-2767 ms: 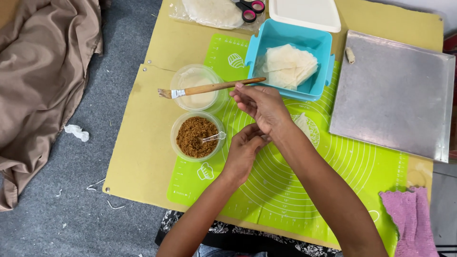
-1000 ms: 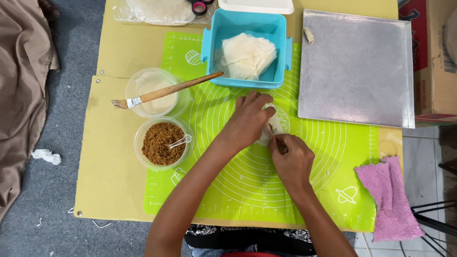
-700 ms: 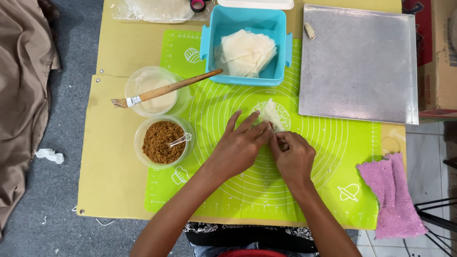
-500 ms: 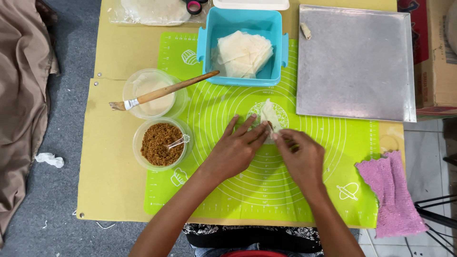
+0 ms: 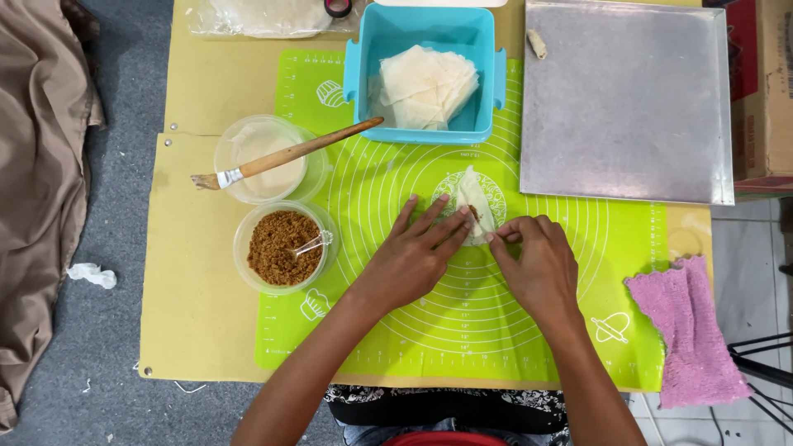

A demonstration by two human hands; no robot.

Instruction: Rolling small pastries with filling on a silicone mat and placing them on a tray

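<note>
Fingers (image 5: 453,221) on wrapper (image 5: 477,205); blue tub (image 5: 360,73) holds wrappers (image 5: 425,83).

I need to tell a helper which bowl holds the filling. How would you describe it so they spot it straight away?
Start at the bright green mat. At its left edge stand two round clear bowls; take the nearer filling bowl. It holds brown crumbly filling with a small clear spoon in it, while the pale bowl behind carries a wooden brush across its rim.

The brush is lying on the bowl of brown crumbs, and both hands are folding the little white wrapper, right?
Not quite. In the head view the brush lies across the bowl of pale liquid, not the bowl of brown crumbs. Both hands, left hand and right hand, do touch the wrapper.
</note>
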